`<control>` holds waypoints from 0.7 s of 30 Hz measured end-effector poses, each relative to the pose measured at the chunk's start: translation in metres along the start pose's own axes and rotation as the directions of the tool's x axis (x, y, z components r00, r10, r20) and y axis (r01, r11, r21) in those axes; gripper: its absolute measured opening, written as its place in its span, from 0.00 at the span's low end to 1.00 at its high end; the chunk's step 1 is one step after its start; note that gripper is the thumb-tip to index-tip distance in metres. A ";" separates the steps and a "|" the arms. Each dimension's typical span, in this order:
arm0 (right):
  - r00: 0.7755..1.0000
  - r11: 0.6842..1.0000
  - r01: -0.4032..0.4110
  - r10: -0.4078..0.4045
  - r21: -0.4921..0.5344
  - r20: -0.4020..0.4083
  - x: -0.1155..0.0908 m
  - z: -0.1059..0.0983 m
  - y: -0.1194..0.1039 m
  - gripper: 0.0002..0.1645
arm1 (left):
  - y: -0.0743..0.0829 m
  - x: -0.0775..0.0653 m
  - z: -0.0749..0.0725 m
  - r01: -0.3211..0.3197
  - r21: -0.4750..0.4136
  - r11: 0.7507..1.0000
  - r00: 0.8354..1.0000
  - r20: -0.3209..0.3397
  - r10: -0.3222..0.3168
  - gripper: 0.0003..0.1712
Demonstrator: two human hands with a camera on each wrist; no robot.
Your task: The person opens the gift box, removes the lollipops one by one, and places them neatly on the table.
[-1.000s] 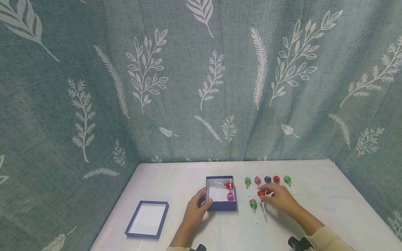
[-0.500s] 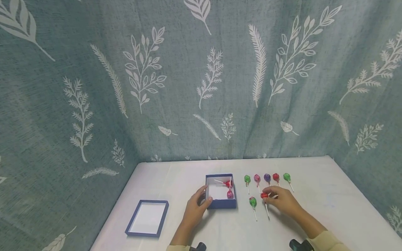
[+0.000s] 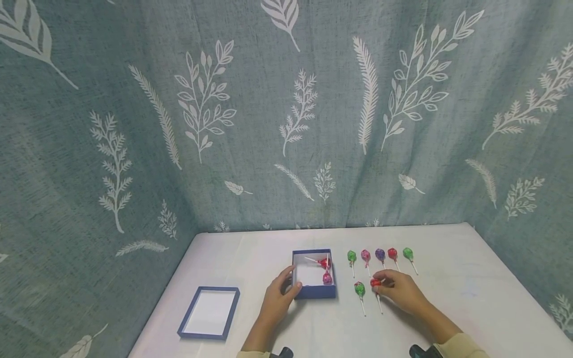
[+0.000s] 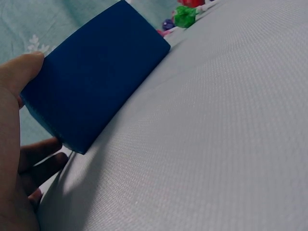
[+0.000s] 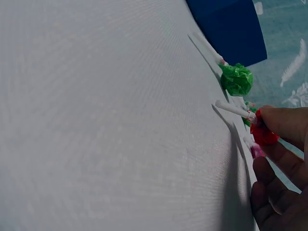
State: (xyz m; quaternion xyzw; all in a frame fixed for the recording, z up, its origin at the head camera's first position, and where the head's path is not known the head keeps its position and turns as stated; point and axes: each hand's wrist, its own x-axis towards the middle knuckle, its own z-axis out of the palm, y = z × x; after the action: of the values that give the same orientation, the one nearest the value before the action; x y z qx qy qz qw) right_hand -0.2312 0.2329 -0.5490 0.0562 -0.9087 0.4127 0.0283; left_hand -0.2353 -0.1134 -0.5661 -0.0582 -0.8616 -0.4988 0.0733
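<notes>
Red-wrapped round lollipop with a white stick [image 3: 375, 282] is pinched between thumb and fingers of the right hand [image 3: 400, 291], near a green-wrapped round lollipop [image 3: 359, 289] left of that hand, while the left hand [image 3: 276, 298] holds the near left corner of an open blue square box [image 3: 315, 292]. Only the head view reveals a second red lollipop [image 3: 323, 262] and a pink lollipop [image 3: 328, 278] inside, right of the left hand; the left wrist view gives plain outer walls. Right-wrist detail shows the pinched candy's bright red wrapper gathered round its stick, which slants out past the thumb.
</notes>
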 end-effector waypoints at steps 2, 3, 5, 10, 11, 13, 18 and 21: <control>1.000 1.000 0.000 0.000 0.003 0.008 -0.001 0.000 -0.001 0.16 | 0.000 0.000 0.000 0.003 0.005 1.000 1.000 -0.005 -0.003 0.31; 1.000 1.000 0.001 -0.001 0.004 0.012 -0.001 0.000 -0.002 0.16 | -0.001 0.000 0.000 0.005 0.003 1.000 1.000 -0.005 -0.005 0.31; 1.000 1.000 0.009 -0.009 0.007 0.016 -0.001 0.000 -0.002 0.16 | -0.001 0.000 0.000 0.016 0.003 1.000 1.000 -0.004 -0.016 0.31; 1.000 1.000 0.017 -0.017 -0.008 0.013 0.001 0.002 0.001 0.15 | -0.001 0.000 0.001 0.032 0.003 0.999 0.999 0.006 -0.032 0.32; 1.000 1.000 0.016 -0.016 -0.016 0.015 0.001 0.003 0.002 0.15 | -0.001 0.000 0.001 0.033 0.000 0.999 0.999 0.006 -0.033 0.32; 1.000 1.000 0.007 -0.007 -0.025 0.016 0.002 0.004 0.004 0.15 | -0.001 0.000 0.001 0.036 -0.004 0.999 0.999 0.008 -0.036 0.32; 1.000 1.000 0.001 0.000 -0.027 0.023 0.002 0.005 0.005 0.15 | -0.001 0.000 0.000 0.033 0.000 0.999 0.999 0.005 -0.033 0.32; 0.999 1.000 0.006 -0.005 -0.026 0.032 0.002 0.003 0.004 0.15 | 0.000 0.000 0.000 0.013 0.004 1.000 1.000 0.001 -0.013 0.32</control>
State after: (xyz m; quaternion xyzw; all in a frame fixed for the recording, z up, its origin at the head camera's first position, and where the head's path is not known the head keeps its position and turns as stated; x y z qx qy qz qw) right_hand -0.2337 0.2325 -0.5538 0.0648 -0.9141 0.4000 0.0158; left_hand -0.2354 -0.1135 -0.5662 -0.0527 -0.8630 -0.4975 0.0700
